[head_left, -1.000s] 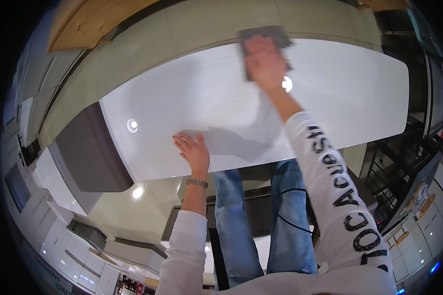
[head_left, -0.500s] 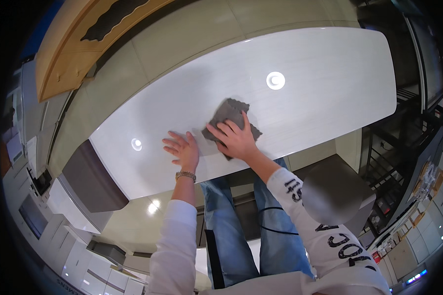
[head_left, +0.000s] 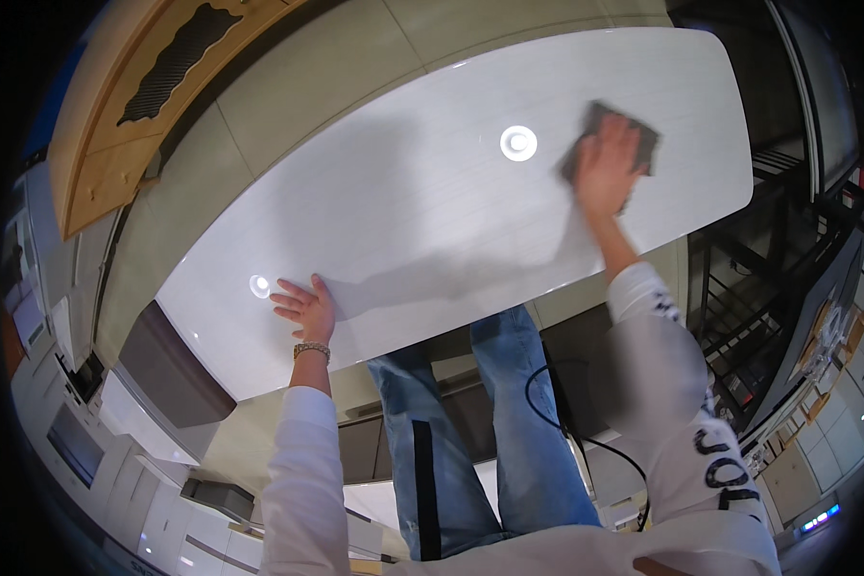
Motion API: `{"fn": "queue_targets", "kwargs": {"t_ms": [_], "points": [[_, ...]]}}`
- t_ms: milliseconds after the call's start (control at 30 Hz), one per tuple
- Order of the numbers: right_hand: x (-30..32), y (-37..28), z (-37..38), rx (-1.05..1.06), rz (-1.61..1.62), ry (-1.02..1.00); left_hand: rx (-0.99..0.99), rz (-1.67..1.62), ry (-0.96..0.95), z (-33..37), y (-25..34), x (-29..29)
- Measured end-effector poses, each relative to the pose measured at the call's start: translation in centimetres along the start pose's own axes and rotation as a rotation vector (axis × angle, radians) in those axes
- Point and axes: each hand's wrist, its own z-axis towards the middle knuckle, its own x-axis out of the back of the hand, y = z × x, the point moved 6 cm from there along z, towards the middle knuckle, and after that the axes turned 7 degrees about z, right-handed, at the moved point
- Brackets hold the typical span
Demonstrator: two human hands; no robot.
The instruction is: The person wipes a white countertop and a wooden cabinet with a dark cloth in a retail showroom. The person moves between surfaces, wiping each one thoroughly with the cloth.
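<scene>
A dark grey cloth point(head_left: 647, 144) lies on the white tabletop point(head_left: 480, 216), toward its right end. My right hand point(head_left: 608, 173) presses down on the cloth, fingers pointing away from me; hand and cloth are smeared by motion. Part of the cloth is hidden under the palm, and its edges stick out on both sides of the fingers. Over near the table's front edge on the left, my left hand point(head_left: 307, 312) is open with its fingers spread and nothing in it. A bracelet circles that wrist. Whether its fingertips touch the tabletop is hard to tell.
A grey-brown seat point(head_left: 178, 360) stands against the table's left end, and a dark stool point(head_left: 595, 355) is under my right arm. Beyond the far left edge is a wooden cabinet point(head_left: 101, 168). Dark metal shelving point(head_left: 749, 278) stands at the right. A black cable point(head_left: 610, 446) hangs near my legs.
My right hand has carried the cloth from the table's middle front to the right and farther away. The left hand has shifted a little left and down in view, still spread.
</scene>
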Motion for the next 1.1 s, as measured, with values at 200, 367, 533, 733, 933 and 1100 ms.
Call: {"fn": "queue_targets", "kwargs": {"t_ms": [200,367,533,733,933,1100], "points": [[-0.9,-21.5,-18.6,0.786,0.327,-0.422,-0.014,-0.003,0.026,1.2,-0.5,-0.4],[-1.2,-21.5,-15.0,0.930,0.248,-0.681,-0.045,-0.015,0.157,3.6,-5.6,-0.7],[1.3,0.6,-1.8,0.267,0.131,-0.231,-0.058,-0.052,-0.026,0.6,-0.6,0.7],[3.9,8.0,-5.9,-0.199,-0.066,0.011,-0.089,-0.019,0.079,2.7,-2.5,-0.8],[-0.2,-18.0,-24.9,0.367,0.127,-0.588,-0.069,-0.007,0.074,2.0,-1.4,-0.4],[-0.7,-26.6,-28.9,0.781,0.465,-0.711,-0.089,-0.018,-0.033,-0.5,0.1,1.4]]}}
